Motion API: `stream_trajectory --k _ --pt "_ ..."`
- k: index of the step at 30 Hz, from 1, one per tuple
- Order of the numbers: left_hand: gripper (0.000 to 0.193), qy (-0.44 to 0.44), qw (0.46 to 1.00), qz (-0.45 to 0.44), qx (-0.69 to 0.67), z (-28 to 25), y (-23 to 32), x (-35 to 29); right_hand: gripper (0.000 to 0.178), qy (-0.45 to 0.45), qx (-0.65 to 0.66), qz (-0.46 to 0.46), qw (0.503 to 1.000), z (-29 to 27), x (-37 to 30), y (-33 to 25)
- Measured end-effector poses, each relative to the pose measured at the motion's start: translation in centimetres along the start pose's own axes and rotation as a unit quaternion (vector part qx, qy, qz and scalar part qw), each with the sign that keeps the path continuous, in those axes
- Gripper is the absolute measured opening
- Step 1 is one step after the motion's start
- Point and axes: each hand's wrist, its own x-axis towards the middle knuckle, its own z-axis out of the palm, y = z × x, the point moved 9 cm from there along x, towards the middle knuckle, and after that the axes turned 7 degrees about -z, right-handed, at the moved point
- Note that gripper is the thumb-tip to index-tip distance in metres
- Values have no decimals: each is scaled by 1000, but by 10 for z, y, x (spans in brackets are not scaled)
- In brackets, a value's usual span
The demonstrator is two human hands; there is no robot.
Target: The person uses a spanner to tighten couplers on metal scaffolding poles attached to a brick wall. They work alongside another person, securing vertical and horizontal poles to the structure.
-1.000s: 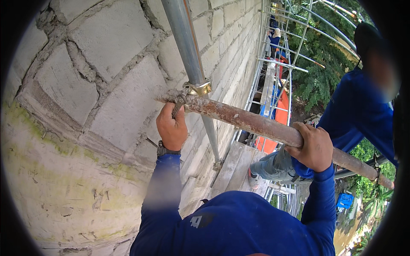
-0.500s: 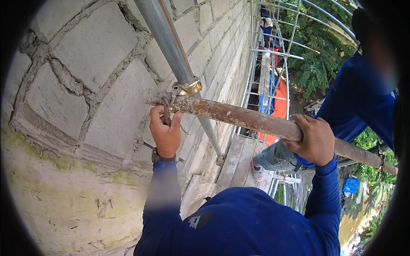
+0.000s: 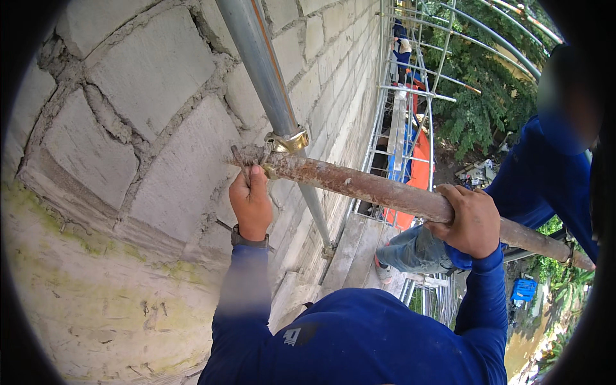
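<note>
A rusty scaffold pipe [image 3: 359, 183] runs across in front of me, its left end against the block wall. My right hand [image 3: 471, 219] is wrapped over the pipe from above, fingers closed. At the pipe's left end, my left hand [image 3: 251, 204] pinches a thin rusty metal rod [image 3: 240, 160] between thumb and fingers. The rod slants up and to the left; its lower part is hidden by the fingers. A brass-coloured scaffold clamp [image 3: 289, 140] sits just right of the rod, around the grey upright pole [image 3: 260, 61] where it meets the rusty pipe.
The block wall [image 3: 157, 74] fills the left side. Wooden planks [image 3: 359, 247] lie below the pipe. A co-worker in a blue sleeve [image 3: 545, 163] stands at the right, close to the pipe's far end. Scaffold tubes [image 3: 443, 61] and orange sheeting [image 3: 420, 163] extend beyond.
My left hand has dropped slightly away from the clamp, and the rod in its fingers now leans left. My right hand keeps its hold on the pipe. The co-worker has shifted slightly.
</note>
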Motion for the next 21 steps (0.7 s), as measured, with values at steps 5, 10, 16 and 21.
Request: stream_trajectory --k 5,10,16,21 --pt "46 -17 994 -91 -65 3 -19 -8 60 -5 -1 1 1000 5 -3 1" --pt "29 12 997 62 44 -6 -5 -17 62 -15 -8 0 1000 6 -1 0" --pt "35 37 995 85 40 -6 -5 -8 62 29 -50 -7 998 3 -3 -9" --pt "37 61 988 112 84 -3 10 -4 56 51 -68 -11 996 4 -4 -14"
